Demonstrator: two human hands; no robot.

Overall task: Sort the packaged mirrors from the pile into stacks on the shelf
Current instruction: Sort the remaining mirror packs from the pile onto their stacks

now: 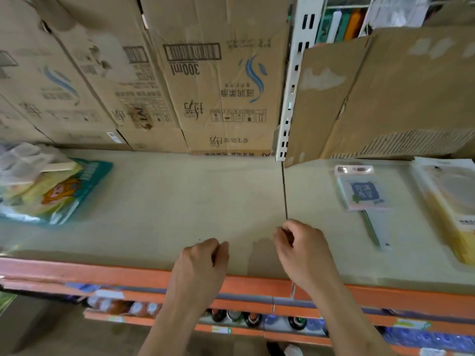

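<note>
Cardboard boxes (pixel 221 86) back a beige shelf (pixel 180 201). Pile (pixel 51 191) of packs sits at nine o'clock; a handled mirror (pixel 362 194) lies packaged at two, a bigger pack (pixel 447 201) at three. Left hand (pixel 203 263) and right hand (pixel 303 253) hover at six, fingers curled, holding nothing. Mirrors are probably light, stiff, breakable, slick-wrapped: I'd grip the pack edges.

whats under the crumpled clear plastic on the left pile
A pale flat strip and a teal package with an orange cartoon stick out; the rest below is covered.

a shop: orange-edged shelf (pixel 144 276), stock cartons (pixel 218 86), bottles (pixel 252 318) on the rack below.
</note>
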